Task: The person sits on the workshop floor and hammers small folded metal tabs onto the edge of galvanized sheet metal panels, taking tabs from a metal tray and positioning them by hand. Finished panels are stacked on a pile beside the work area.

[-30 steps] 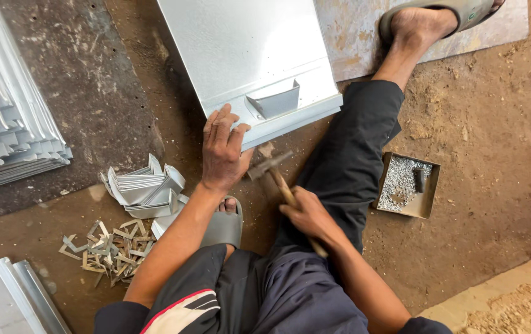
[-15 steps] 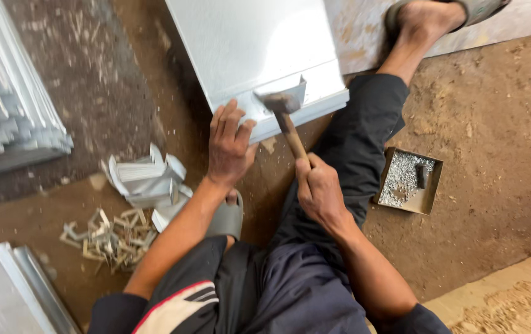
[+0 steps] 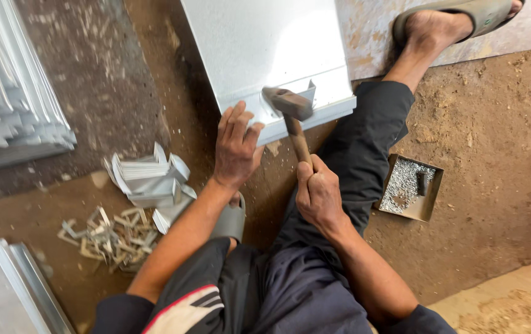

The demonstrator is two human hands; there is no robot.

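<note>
1. Person is sitting on the dirt floor [image 3: 494, 185], legs stretched out, working on a grey sheet-metal panel [image 3: 265, 49] lying on the ground just ahead of them.
2. Right hand [image 3: 320, 195] is clenching the wooden handle of a hammer [image 3: 293, 117]; grip is tight, fingers wrapped fully round the shaft.
3. Hammer head is now sitting down on the panel's near edge, right against the small bent tab [image 3: 306, 93]. Half a second ago it was in about the same spot; a second ago the hammer was drawn back low by the knee. So a blow is just landing or being pressed home on the folded edge.
4. Left hand [image 3: 236, 148] is lying flat, fingers spread, pressing down on the panel's near lip just left of the hammer head. Grip is not closed round anything, it is bracing only. It is staying put across all three moments.
5. Panel itself is not shifting between frames, meaning the bracing hand is holding it steady under the strikes.
6. Lying around: a metal tray of small fasteners [image 3: 409, 185] by the right thigh, a pile of folded metal clips [image 3: 148, 179] and scrap offcuts [image 3: 101, 238] to the left, a stack of metal sheets [image 3: 12, 111] far left.
7. Sandalled foot [image 3: 457, 18] is resting on a separate flat sheet beyond the panel.
</note>
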